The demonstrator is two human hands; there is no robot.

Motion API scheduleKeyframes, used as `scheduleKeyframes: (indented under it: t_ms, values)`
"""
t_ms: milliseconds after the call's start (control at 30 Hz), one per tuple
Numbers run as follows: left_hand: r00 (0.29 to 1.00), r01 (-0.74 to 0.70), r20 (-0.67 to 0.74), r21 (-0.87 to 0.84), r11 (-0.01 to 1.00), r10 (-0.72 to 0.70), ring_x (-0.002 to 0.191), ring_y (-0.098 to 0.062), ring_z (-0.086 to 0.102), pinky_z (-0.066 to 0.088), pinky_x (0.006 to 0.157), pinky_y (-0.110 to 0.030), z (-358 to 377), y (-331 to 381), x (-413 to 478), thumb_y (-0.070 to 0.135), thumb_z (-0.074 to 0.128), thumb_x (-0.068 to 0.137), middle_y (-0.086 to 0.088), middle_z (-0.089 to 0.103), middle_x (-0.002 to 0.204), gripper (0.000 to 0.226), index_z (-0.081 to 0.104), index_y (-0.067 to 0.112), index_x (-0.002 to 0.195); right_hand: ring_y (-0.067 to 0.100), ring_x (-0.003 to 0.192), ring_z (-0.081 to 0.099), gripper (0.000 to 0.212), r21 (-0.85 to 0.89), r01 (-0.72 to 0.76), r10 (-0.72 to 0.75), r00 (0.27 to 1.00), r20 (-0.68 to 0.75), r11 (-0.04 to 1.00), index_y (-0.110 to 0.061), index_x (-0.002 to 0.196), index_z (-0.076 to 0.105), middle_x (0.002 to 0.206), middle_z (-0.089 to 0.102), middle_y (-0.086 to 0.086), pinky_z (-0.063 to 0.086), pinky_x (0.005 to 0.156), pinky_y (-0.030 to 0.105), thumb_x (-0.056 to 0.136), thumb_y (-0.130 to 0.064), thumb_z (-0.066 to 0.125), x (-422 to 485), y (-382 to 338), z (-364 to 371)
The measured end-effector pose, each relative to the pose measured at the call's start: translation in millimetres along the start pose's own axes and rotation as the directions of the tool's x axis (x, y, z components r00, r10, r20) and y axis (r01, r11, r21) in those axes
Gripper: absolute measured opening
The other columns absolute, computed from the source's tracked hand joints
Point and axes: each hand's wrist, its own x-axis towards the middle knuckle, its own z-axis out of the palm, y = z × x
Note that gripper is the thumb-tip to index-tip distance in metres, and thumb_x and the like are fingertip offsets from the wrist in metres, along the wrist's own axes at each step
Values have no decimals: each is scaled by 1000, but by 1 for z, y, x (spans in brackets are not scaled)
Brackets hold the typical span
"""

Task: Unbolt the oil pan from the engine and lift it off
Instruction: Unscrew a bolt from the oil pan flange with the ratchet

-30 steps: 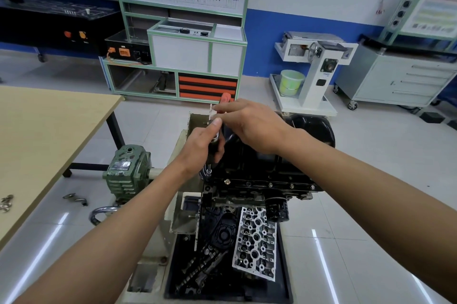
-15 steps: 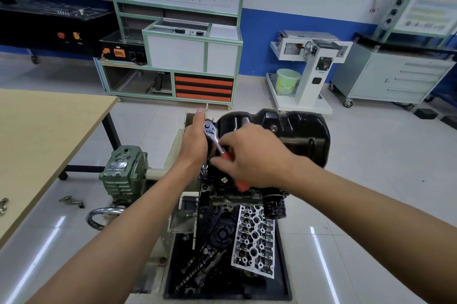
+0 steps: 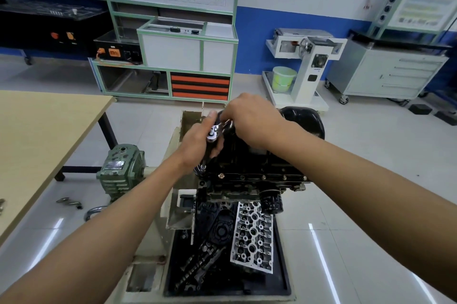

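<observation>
Since 0.5 s ago the right hand point(image 3: 252, 120) has swung the ratchet point(image 3: 214, 132) handle from the near side to the far side, over the oil pan point(image 3: 305, 120); its fingers curl round the mostly hidden handle. The left hand point(image 3: 197, 145) wraps the ratchet head and extension, with the socket point(image 3: 203, 167) apparently on a corner flange bolt. The black pan sits on top of the engine point(image 3: 247, 190).

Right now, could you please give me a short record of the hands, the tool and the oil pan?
left hand: holds the ratchet at its head
right hand: grips the ratchet handle
socket: on the pan flange's left corner
oil pan: on the engine, black
flange bolts: several in place along the near edge
cylinder head: in the tray below
</observation>
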Motion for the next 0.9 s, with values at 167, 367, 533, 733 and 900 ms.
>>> scheduleKeyframes:
  t_ms: [167,367,533,733,900]
  values:
    - [994,-15,-112,-28,999,12,48,-21,49,43,55,-24,0,-1,6,75,25,95,-8,52,49,82,52,14,47,27,112,56,48,168,112,-101,992,-73,979,-20,123,70,122,67,-2,49,85,40,88,4,49,3,6,14]
    - [944,44,-320,-121,992,-80,61,-24,51,42,64,-37,6,-1,8,86,32,77,-12,56,62,79,59,16,55,28,78,63,20,107,-75,81,995,-53,991,-23,89,72,84,67,4,54,67,38,91,-36,57,-27,-4,13]
    - [1000,7,-17,-238,971,-12,62,-8,58,48,63,-24,6,-3,3,73,24,95,7,62,66,68,67,25,73,20,58,56,45,379,-168,129,983,128,910,-18,60,53,59,57,-1,42,53,31,87,-52,63,-39,-23,19]
    - [951,165,-266,18,986,-155,95,-15,61,47,89,-39,-18,-27,-6,35,36,109,-1,69,102,37,69,19,106,34,98,60,33,413,-243,181,966,185,878,-21,122,54,113,62,11,53,82,42,89,-16,56,-19,-7,29]
    - [935,354,-216,571,741,-280,81,-5,61,50,69,-19,-21,-78,-25,6,67,91,8,65,90,30,70,15,119,25,85,62,40,527,-283,165,951,260,801,-1,116,65,106,68,16,55,73,35,79,-2,51,-8,-5,28]
